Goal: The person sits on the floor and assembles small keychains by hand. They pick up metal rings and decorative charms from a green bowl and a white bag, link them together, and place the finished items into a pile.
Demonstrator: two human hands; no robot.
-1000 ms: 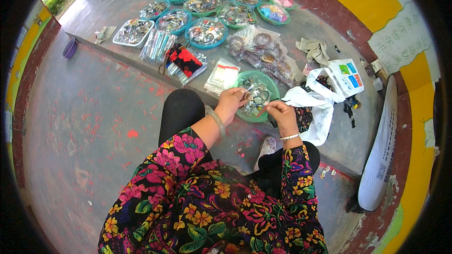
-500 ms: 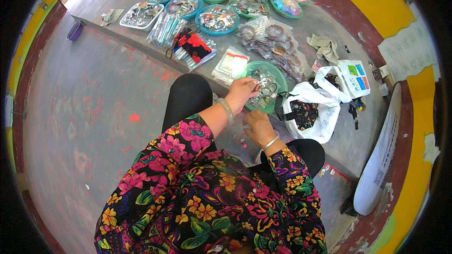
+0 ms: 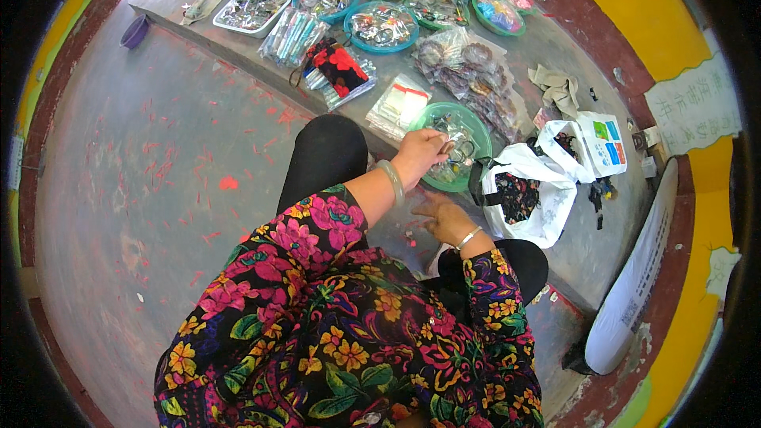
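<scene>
My left hand [image 3: 420, 152], with a pale bangle at its wrist, reaches over the near left rim of a round green basket [image 3: 485, 131]. Its fingers are pinched together above small clear packets [image 3: 458, 149] holding dark rings and shiny bits. What lies between the fingertips is too small to make out. Just in front of the basket is my right hand [image 3: 446, 220], a silver bangle on its wrist. Its fingers stretch leftward, partly apart, and no object shows in them. White-wrapped flat packs [image 3: 399, 105] lie against the basket's left side.
A white bag [image 3: 547, 210] of dark small items stands right of the basket. Behind lie bagged brown round pieces [image 3: 476, 71], a black-and-red floral pouch [image 3: 337, 65] and several filled baskets [image 3: 382, 49]. A raised ledge edge [image 3: 238, 71] runs diagonally.
The view has shifted slightly. My right hand has moved a little right and its fingers have stretched out. My left hand stays pinched at the green basket.
</scene>
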